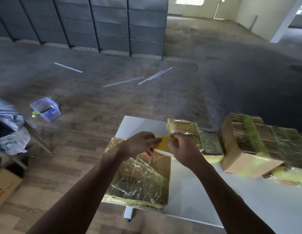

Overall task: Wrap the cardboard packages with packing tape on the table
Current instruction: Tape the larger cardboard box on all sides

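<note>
A flat cardboard package (143, 179), partly covered in shiny yellowish tape, lies on the white table (189, 191) at its left edge. Above its far end I hold a yellow roll of packing tape (165, 143) between both hands. My left hand (140, 144) pinches the roll's left side and my right hand (184, 147) grips its right side. A thin strand of clear tape runs from the roll down to the package. Behind my right hand lies a fully wrapped package (185, 130). A large box (254, 144) with green-yellow tape bands sits at the right.
A flat wrapped packet (211, 144) lies between the small package and the large box. On the floor stand a clear plastic tub (45, 109), grey bags (8, 119) at the left and a cardboard box (5, 186). White strips (138, 79) lie further off.
</note>
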### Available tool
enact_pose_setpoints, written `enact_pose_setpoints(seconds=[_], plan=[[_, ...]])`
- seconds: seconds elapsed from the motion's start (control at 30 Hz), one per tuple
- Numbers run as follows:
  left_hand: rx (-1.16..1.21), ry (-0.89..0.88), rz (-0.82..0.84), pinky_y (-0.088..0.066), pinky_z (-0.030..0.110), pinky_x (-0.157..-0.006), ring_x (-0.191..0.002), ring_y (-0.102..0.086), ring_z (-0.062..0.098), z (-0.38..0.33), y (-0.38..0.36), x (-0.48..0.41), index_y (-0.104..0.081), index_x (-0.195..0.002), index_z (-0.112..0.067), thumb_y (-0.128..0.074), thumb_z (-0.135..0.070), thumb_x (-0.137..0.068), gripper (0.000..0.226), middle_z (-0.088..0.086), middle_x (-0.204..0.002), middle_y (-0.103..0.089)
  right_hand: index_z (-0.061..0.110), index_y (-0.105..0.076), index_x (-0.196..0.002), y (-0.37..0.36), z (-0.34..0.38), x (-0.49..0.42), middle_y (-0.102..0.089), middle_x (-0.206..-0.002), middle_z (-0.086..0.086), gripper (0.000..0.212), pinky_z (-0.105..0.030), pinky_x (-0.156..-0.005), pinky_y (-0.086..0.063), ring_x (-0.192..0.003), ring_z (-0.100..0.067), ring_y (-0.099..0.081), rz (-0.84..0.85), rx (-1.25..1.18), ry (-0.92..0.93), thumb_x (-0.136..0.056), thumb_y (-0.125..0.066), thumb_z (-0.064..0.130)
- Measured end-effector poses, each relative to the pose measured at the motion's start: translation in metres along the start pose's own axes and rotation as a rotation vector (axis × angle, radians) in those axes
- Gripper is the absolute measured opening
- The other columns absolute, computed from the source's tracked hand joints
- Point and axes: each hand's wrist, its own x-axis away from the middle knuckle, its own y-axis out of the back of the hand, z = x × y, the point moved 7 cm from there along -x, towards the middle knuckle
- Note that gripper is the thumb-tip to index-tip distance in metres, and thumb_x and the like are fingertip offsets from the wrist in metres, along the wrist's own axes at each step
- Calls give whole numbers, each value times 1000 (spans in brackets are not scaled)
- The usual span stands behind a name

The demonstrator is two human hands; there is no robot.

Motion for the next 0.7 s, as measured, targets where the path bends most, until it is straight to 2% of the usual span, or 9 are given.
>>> enact_pose_setpoints(seconds=[0.07,0.13,0.3,0.4,0.5,0.6,0.63,0.7], plan=[[-177,-33,-72,-55,41,-71,-70,-67,27,-4,1,-2,-55,-82,-7,-60,-38,-92,32,18,-79,-67,4,-53,-70,1,0,0,-43,-58,0,23,-32,-52,-32,-52,-14,-37,-6,-32,-5,-83,-47,21],[-204,-49,-123,-55,45,-74,-71,-68,30,-6,2,-4,-52,-79,-14,-64,-37,-90,29,16,-78,-68,4,-52,-70,2,0,-1,-42,-58,1,20,-30,-52,-31,-53,-13,-36,-5,-48,-14,-87,-51,15],[-309,-69,-76,-53,40,-70,-66,-61,19,-9,-1,-7,-54,-80,-14,-62,-26,-92,19,1,-71,-60,5,-56,-74,-1,1,0,-50,-64,-3,32,-26,-51,-32,-57,-17,-46,25,36,31,-80,-42,32],[-437,-85,-54,-48,37,-69,-73,-59,22,-13,-5,-7,-57,-85,-7,-57,-20,-93,15,3,-77,-59,3,-58,-75,-5,2,1,-53,-66,-7,34,-25,-50,-31,-58,-19,-48,40,81,71,-81,-42,33],[-480,-92,-42,-46,36,-64,-74,-58,25,-14,-7,-6,-58,-84,-2,-56,-17,-91,16,12,-84,-62,5,-58,-75,-9,0,3,-52,-66,-6,34,-27,-50,-31,-59,-18,-48,63,96,86,-82,-43,34],[-521,-114,-106,-34,25,-54,-66,-48,19,-12,-7,-4,-54,-76,-7,-60,-17,-86,14,6,-74,-55,5,-56,-73,-9,-1,4,-50,-65,-6,38,-28,-51,-32,-58,-18,-47,56,78,81,-80,-39,38],[-513,-112,-145,-33,25,-54,-66,-49,21,-10,-6,-3,-54,-76,-6,-60,-16,-84,15,6,-72,-54,4,-56,-73,-8,-2,4,-49,-65,-6,37,-27,-50,-31,-58,-18,-46,46,70,73,-80,-38,36],[-401,-94,-192,-44,29,-57,-68,-59,28,-4,-5,-4,-56,-77,0,-58,-15,-84,17,12,-72,-60,4,-54,-73,-4,-2,3,-49,-64,-5,32,-26,-50,-29,-57,-17,-43,22,72,55,-80,-40,32]])
